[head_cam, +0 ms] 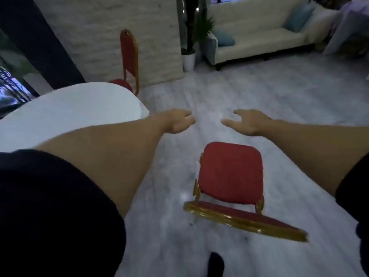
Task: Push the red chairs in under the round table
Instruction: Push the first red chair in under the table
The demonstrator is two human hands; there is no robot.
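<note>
Pale floor (259, 92): both hands, left hand (175, 120) and right hand (247, 121), open and empty, reach beyond near chair (229, 170); its backrest (243, 218) lies nearest the body, round worktop (65, 116) leftward.

I see both arms stretched forward, left hand (175, 121) and right hand (248, 122) empty with fingers (226, 122) loosely spread, above a red chair (231, 172) standing clear of the round white desk (65, 114). A second red chair (129, 56) stands touching the desk's far edge.
</note>
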